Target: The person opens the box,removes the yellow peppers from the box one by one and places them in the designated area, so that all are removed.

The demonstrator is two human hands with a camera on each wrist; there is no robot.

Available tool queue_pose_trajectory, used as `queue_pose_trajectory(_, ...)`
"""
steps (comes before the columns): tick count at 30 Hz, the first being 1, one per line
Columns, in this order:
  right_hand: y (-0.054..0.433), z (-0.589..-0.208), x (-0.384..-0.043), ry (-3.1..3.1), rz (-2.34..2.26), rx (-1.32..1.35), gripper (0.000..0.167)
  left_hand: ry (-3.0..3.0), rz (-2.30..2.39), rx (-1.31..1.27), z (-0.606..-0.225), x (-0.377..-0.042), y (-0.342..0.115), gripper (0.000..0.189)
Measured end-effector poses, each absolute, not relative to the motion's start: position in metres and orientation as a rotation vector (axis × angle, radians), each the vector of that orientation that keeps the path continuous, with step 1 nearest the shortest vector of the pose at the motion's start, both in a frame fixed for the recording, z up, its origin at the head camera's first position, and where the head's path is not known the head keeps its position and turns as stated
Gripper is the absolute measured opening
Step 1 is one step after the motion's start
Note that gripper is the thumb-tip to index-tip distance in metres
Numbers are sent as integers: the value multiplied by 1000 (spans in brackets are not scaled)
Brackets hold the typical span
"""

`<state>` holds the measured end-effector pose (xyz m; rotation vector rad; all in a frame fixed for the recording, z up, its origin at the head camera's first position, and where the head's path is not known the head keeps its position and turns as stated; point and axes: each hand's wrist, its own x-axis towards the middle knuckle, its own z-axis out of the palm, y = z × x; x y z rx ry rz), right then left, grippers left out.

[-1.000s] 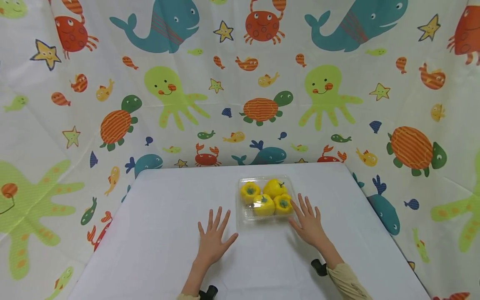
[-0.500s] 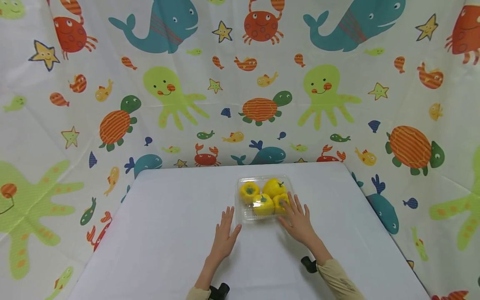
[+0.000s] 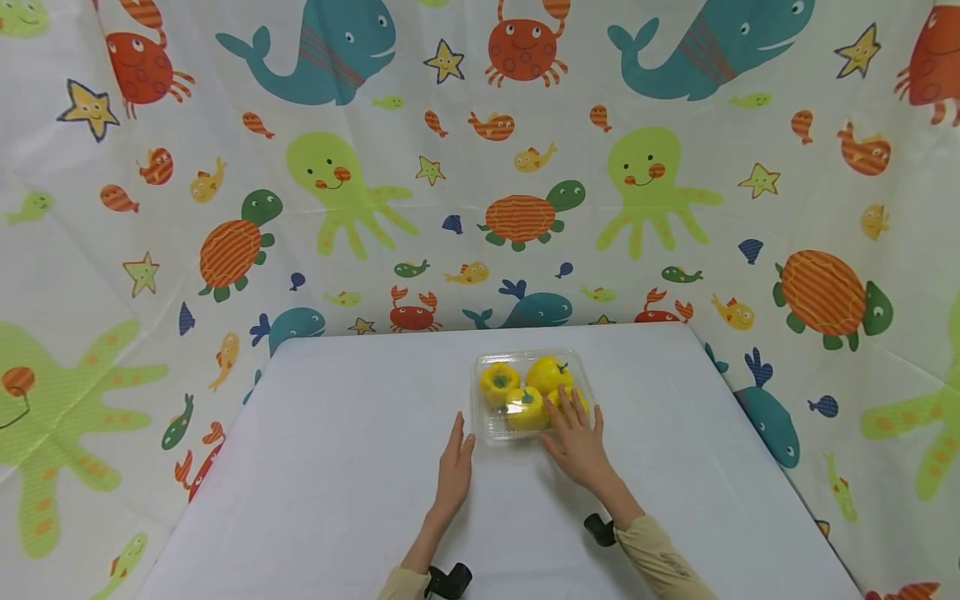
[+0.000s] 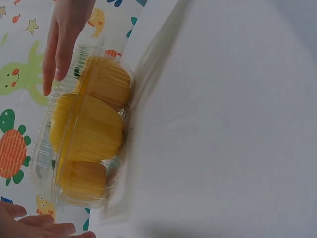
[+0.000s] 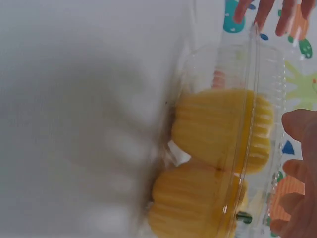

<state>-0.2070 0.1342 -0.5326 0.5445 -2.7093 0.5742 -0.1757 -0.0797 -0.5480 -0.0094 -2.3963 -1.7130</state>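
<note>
A clear plastic clamshell box (image 3: 498, 432) holds several yellow bell peppers (image 3: 527, 408) on the white table. In the head view my left hand (image 3: 453, 475) is just off the box's front left corner, edge-on, its fingers straight. My right hand (image 3: 581, 446) reaches over the box's front right part with fingers extended and spread, hiding some of the right front pepper. The right wrist view shows those fingers (image 5: 296, 168) close above the lid. Seen from the left wrist, the box (image 4: 47, 168) is closed, with the right hand (image 4: 67, 34) at its far end.
A white cloth covers the table (image 3: 337, 467). Behind and beside it hangs a curtain (image 3: 450, 200) printed with sea animals. A black camera mount (image 3: 450, 581) is on the left wrist and another mount (image 3: 599, 529) on the right.
Both hands have drawn closer together: the left moved right toward the box and turned edge-on, and the right moved left over the box's front right. The box has stayed put.
</note>
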Motion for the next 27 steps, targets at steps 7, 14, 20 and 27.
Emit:
queue_pose_trajectory(7,122,-536,-209,-2680,557,589,57,-2288,-2114,150,-544,-176,-76,56)
queue_pose_trajectory(14,110,-535,-211,-2678,520,611,57,-2068,-2559,217,-542,-177,-77,56)
queue_pose_trajectory(20,101,-532,-213,-2693,483,629,57,-1927,-2726,252,-546,-183,-80,59)
queue_pose_trajectory(27,88,-529,-217,-2724,524,674,56,-1921,-2797,270,-549,-190,-87,49)
